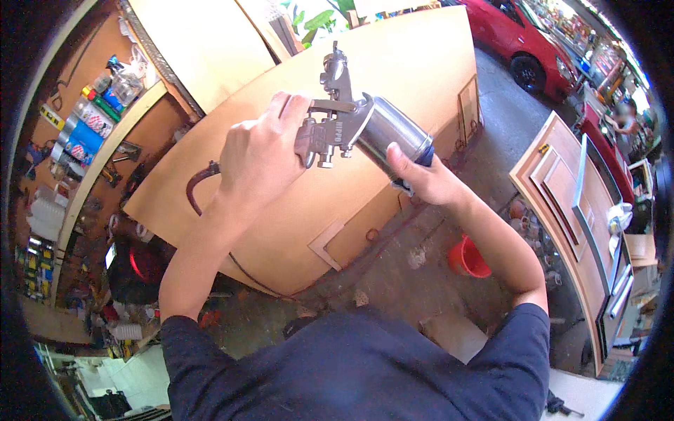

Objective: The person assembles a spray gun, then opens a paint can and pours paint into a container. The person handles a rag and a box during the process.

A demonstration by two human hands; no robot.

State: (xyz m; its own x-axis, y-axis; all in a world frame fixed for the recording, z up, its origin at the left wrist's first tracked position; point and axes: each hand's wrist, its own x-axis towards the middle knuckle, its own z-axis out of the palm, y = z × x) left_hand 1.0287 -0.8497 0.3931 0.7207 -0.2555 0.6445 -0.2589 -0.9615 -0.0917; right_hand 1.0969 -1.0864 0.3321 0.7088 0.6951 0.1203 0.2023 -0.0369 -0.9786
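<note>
- Cluttered workshop space is spreading around a person in a dark blue shirt, who is standing on a stained concrete floor [393, 274] and looking down at both arms.
- Nearest the body, the left hand [261, 156] is wrapping tightly around the grip of one metal spray gun [335, 126], held up in the air above the floor.
- Just beyond, the right hand [421, 179] is clasping the lower end of the gun's single shiny steel cup [393, 135], thumb pressing along its side.
- One dark red hose [200, 184] is trailing down from the gun's handle.
- Cup and gun are looking joined already; I judge the fitting or tightening is nearly finished, and no spraying is showing yet.
- Lower down, one red bucket [467, 258] is sitting on the floor.
- Behind the gun, one big brown board [393, 63] is lying flat.
- Farther left, shelves [84, 140] are holding cans and bottles; farther right, one red car [523, 38] is parked.
</note>
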